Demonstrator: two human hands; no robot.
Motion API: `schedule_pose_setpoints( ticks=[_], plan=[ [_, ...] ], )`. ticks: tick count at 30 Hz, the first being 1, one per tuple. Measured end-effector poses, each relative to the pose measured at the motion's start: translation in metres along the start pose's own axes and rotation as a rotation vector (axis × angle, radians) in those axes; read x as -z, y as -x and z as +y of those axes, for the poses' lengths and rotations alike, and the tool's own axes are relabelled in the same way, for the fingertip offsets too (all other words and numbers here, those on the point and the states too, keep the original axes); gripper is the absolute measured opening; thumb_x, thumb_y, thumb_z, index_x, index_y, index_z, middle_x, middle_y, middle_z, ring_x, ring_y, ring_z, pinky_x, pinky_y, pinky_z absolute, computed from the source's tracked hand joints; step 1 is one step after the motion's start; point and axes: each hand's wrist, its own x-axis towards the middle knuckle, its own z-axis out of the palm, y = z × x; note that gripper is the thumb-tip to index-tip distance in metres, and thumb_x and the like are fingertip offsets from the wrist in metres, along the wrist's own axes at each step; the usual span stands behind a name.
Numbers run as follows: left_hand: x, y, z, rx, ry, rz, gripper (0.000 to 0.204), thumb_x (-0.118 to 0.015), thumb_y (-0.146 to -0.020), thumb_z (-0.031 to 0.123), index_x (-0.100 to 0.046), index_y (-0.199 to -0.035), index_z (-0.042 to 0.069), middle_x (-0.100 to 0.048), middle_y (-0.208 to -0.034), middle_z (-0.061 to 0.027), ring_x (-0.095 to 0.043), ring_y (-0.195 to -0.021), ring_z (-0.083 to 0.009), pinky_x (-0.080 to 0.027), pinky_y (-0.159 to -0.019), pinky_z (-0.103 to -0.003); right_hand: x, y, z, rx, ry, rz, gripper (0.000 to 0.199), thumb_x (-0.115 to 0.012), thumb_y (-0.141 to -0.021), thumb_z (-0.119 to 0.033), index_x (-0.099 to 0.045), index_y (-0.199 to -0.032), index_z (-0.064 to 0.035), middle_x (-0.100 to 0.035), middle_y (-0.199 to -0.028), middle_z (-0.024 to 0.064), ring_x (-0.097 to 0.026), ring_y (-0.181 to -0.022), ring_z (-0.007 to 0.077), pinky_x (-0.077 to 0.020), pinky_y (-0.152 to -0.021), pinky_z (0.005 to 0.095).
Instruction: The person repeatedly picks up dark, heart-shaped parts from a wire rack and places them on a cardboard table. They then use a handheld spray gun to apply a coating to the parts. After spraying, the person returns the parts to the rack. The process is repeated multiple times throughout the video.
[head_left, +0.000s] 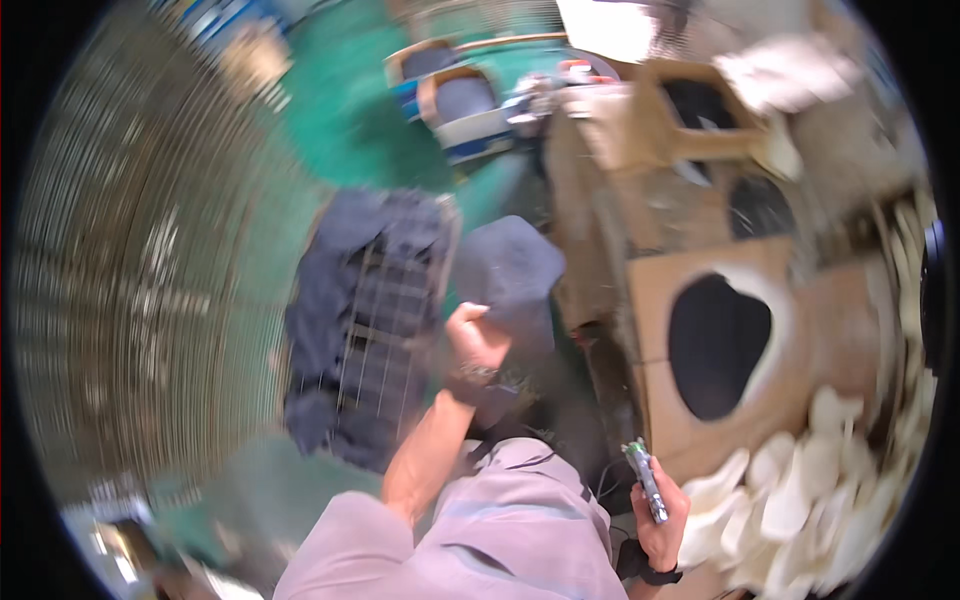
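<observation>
My left hand [480, 340] is closed on the near edge of a dark blue fabric piece [508, 265], which is held up in front of me. Beside it on the left stands a wire crate [385, 325] filled with more dark blue fabric pieces [345, 290]. Lower right, my right hand [665, 515] is wrapped round a slim, silvery hand tool [648, 482] with a green end; blur hides its exact kind. Just beyond that hand, a black rounded piece [718, 345] lies on a cardboard sheet [655, 300] on the workbench.
Many cream-coloured shaped pieces [790, 510] are heaped at the right. A cardboard box [650, 125] with dark contents sits farther back on the bench. On the green floor [340, 110] stand two small boxes [468, 140] holding dark pieces. A ribbed surface [140, 260] fills the left, blurred.
</observation>
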Motion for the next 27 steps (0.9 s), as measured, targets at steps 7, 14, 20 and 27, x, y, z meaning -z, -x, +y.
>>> schedule_pose_setpoints(
  ticks=[7,14,20,27],
  plan=[
    [0.105,0.107,0.159,-0.353,0.22,0.25,0.026,-0.055,-0.074,0.016,-0.064,-0.089,-0.002,-0.07,-0.097,-0.0155,-0.067,-0.091,-0.0346,-0.054,-0.089,-0.046,-0.059,0.029,-0.113,0.088,0.031,-0.307,0.048,-0.068,-0.088,-0.004,-0.062,-0.135,0.0053,-0.069,-0.093,0.0106,-0.06,-0.083,0.0145,-0.0506,-0.08,0.0297],
    [0.255,0.063,0.239,-0.685,0.281,0.357,0.055,-0.057,-0.068,0.013,-0.063,-0.121,-0.001,-0.068,-0.121,-0.0163,-0.064,-0.113,-0.0372,-0.05,-0.102,-0.051,-0.145,-0.084,-0.13,0.035,0.255,-0.534,0.049,-0.068,-0.087,-0.002,-0.063,-0.136,0.0041,-0.058,-0.082,0.0035,-0.052,-0.071,0.0108,-0.0463,-0.066,0.0274],
    [0.394,0.092,0.263,-0.901,0.412,0.552,0.068,-0.059,-0.065,0.01,-0.058,-0.132,0.0,-0.061,-0.137,-0.0152,-0.056,-0.126,-0.0369,-0.046,-0.108,-0.056,-0.233,-0.117,-0.137,0.002,0.385,-0.72,0.05,-0.071,-0.088,-0.003,-0.062,-0.137,0.0031,-0.071,-0.095,0.0092,-0.062,-0.083,0.0133,-0.0518,-0.079,0.0288],
    [0.615,0.112,0.192,-0.651,0.527,1.018,0.028,-0.062,-0.075,0.008,-0.056,-0.102,0.001,-0.061,-0.12,-0.016,-0.062,-0.108,-0.0348,-0.05,-0.102,-0.068,-0.327,-0.147,-0.096,0.11,0.528,-0.912,0.053,-0.071,-0.085,0.004,-0.061,-0.137,0.0021,-0.067,-0.09,0.0164,-0.064,-0.071,0.0234,-0.0514,-0.068,0.0325]
  ],
)
